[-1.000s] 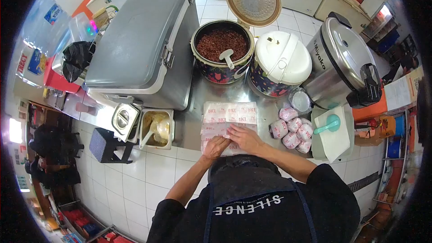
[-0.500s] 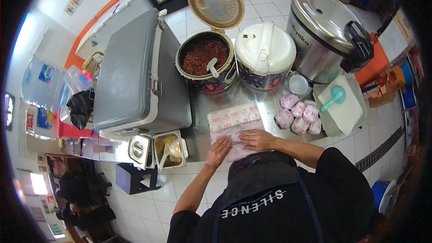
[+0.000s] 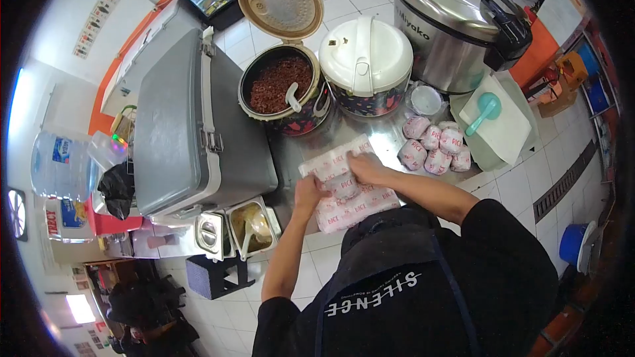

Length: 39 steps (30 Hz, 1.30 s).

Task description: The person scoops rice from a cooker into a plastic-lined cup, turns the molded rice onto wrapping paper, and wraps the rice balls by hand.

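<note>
Metal counter (image 3: pixel 390 148), left hand (image 3: pixel 308 193) inward on paper (image 3: pixel 354 207)

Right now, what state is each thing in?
Printed paper, partly folded, held by left hand and right hand.
Wrapped bundles, closed, piled.
Floral rice cooker, lid open.
White-lidded rice cooker, lid shut.
Miyako cooker, lid shut.
Gray cooler box, shut.
Steel pan, uncovered, utensil inside.
Teal scoop, set down.

head-worn view, wide and round-edged, facing forward and down, close above the counter (image 3: pixel 286 158)
</note>
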### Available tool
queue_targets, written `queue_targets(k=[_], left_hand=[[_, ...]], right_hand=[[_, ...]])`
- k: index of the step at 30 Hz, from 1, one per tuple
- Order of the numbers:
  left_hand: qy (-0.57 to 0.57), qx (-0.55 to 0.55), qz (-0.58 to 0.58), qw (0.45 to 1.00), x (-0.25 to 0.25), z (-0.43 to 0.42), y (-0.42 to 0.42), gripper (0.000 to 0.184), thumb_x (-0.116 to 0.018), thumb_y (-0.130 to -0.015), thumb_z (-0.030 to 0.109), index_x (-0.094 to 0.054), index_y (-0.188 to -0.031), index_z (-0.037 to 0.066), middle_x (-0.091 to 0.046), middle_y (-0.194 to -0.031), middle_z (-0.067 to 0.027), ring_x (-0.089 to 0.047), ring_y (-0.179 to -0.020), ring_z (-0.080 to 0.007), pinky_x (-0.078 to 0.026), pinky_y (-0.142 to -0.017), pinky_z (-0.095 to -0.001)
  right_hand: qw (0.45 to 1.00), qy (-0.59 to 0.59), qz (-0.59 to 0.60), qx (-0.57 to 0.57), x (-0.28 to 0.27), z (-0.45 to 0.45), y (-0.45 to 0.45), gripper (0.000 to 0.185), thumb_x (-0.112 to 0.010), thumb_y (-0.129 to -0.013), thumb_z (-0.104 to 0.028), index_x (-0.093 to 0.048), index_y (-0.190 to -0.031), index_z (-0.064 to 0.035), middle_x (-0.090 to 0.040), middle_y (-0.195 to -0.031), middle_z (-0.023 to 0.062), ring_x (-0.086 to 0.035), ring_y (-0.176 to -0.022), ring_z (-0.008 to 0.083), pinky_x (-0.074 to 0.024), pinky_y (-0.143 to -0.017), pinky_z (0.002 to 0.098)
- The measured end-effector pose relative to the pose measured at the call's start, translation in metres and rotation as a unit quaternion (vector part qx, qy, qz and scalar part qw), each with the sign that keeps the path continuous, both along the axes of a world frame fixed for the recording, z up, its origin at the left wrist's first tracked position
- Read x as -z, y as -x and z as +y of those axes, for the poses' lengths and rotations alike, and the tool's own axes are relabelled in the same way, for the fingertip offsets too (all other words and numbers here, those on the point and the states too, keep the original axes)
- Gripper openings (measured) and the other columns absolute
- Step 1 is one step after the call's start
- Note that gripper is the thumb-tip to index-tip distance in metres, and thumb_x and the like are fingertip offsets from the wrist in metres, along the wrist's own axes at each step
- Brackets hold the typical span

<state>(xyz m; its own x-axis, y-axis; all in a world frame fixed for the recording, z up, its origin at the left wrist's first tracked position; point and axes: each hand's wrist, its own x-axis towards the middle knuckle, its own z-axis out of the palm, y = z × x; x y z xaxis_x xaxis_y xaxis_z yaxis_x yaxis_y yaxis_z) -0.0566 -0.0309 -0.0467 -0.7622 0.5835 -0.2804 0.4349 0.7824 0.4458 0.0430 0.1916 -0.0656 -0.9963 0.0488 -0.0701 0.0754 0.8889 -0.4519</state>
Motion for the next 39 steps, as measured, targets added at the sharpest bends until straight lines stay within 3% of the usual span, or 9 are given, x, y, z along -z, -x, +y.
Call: queue_targets(k=[3, 7, 20, 23, 25, 28, 33, 35, 39], left_hand=[[-0.095, 0.114, 0.189, 0.971, 0.008, 0.017, 0.009, 0.034, -0.093, -0.058, 0.021, -0.072, -0.080, 0.006, -0.072, -0.079, -0.0120, -0.070, -0.074, -0.0310, -0.054, -0.071, -0.0420], [-0.026, 0.001, -0.085, 0.996, 0.005, -0.003, 0.002, 0.026, -0.087, -0.067, 0.015, -0.073, -0.087, 0.007, -0.070, -0.086, -0.0107, -0.071, -0.082, -0.0315, -0.055, -0.071, -0.0445], [-0.078, -0.005, -0.028, 0.997, -0.002, -0.004, -0.032, 0.030, -0.077, -0.080, 0.012, -0.071, -0.109, 0.006, -0.069, -0.091, -0.0180, -0.070, -0.085, -0.0384, -0.056, -0.076, -0.0444], [-0.121, 0.207, 0.144, 0.960, 0.022, -0.002, -0.014, 0.031, -0.079, -0.080, 0.011, -0.064, -0.107, 0.005, -0.069, -0.099, -0.0141, -0.069, -0.097, -0.0292, -0.055, -0.082, -0.0384], [-0.146, 0.137, -0.137, 0.970, 0.019, -0.008, -0.009, 0.030, -0.078, -0.083, 0.010, -0.059, -0.106, 0.005, -0.066, -0.105, -0.0105, -0.065, -0.107, -0.0235, -0.054, -0.086, -0.0362], [-0.314, 0.011, -0.437, 0.843, 0.012, -0.027, -0.027, 0.020, -0.068, -0.094, 0.008, -0.053, -0.107, 0.007, -0.065, -0.113, -0.0068, -0.062, -0.111, -0.0176, -0.054, -0.089, -0.0330], [-0.594, -0.268, -0.562, 0.509, -0.037, 0.005, -0.103, 0.027, -0.058, -0.102, 0.011, -0.055, -0.128, 0.005, -0.066, -0.122, -0.0123, -0.067, -0.106, -0.0215, -0.058, -0.085, -0.0338], [-0.614, -0.300, -0.497, 0.536, -0.032, 0.010, -0.108, 0.032, -0.056, -0.103, 0.015, -0.055, -0.133, 0.004, -0.067, -0.120, -0.0136, -0.068, -0.104, -0.0230, -0.058, -0.085, -0.0335], [-0.540, -0.255, -0.272, 0.755, -0.029, -0.001, -0.094, 0.036, -0.053, -0.105, 0.026, -0.059, -0.131, 0.001, -0.069, -0.117, -0.0127, -0.068, -0.102, -0.0209, -0.056, -0.088, -0.0300]], right_hand=[[0.992, -0.051, -0.074, -0.089, -0.022, 0.002, 0.035, 0.022, -0.061, -0.087, -0.015, -0.069, -0.101, -0.0009, -0.069, -0.106, 0.0230, -0.068, -0.101, 0.0380, -0.0556, -0.082, 0.0484], [0.994, 0.015, -0.098, -0.052, -0.022, 0.002, 0.009, 0.022, -0.054, -0.090, -0.014, -0.069, -0.101, -0.0016, -0.067, -0.099, 0.0227, -0.068, -0.095, 0.0396, -0.0551, -0.080, 0.0484], [0.992, 0.041, -0.116, 0.033, -0.008, -0.001, 0.008, 0.028, -0.069, -0.076, -0.011, -0.070, -0.104, -0.0078, -0.066, -0.091, 0.0176, -0.065, -0.091, 0.0375, -0.0533, -0.077, 0.0492], [0.986, 0.047, 0.014, -0.162, 0.002, 0.001, 0.016, 0.032, -0.071, -0.072, -0.008, -0.067, -0.103, -0.0074, -0.063, -0.087, 0.0140, -0.062, -0.086, 0.0366, -0.0523, -0.077, 0.0463], [0.963, 0.094, 0.042, -0.250, -0.001, 0.008, 0.014, 0.035, -0.070, -0.071, -0.005, -0.061, -0.105, -0.0064, -0.061, -0.086, 0.0115, -0.060, -0.081, 0.0326, -0.0515, -0.075, 0.0426], [0.919, 0.276, -0.206, -0.193, -0.031, 0.014, -0.003, 0.038, -0.067, -0.075, 0.000, -0.055, -0.111, -0.0057, -0.063, -0.093, 0.0091, -0.061, -0.078, 0.0232, -0.0505, -0.070, 0.0376], [0.587, 0.765, -0.264, 0.014, -0.072, -0.015, -0.041, 0.042, -0.062, -0.086, 0.002, -0.052, -0.127, -0.0024, -0.068, -0.112, 0.0115, -0.070, -0.090, 0.0202, -0.0593, -0.074, 0.0345], [0.527, 0.814, -0.239, 0.042, -0.081, -0.025, -0.042, 0.046, -0.059, -0.087, 0.001, -0.050, -0.132, 0.0019, -0.068, -0.112, 0.0152, -0.072, -0.097, 0.0259, -0.0640, -0.079, 0.0400], [0.688, 0.678, -0.242, 0.092, -0.095, -0.017, -0.039, 0.043, -0.061, -0.090, 0.000, -0.051, -0.132, -0.0011, -0.072, -0.105, 0.0148, -0.074, -0.086, 0.0267, -0.0636, -0.069, 0.0407]])
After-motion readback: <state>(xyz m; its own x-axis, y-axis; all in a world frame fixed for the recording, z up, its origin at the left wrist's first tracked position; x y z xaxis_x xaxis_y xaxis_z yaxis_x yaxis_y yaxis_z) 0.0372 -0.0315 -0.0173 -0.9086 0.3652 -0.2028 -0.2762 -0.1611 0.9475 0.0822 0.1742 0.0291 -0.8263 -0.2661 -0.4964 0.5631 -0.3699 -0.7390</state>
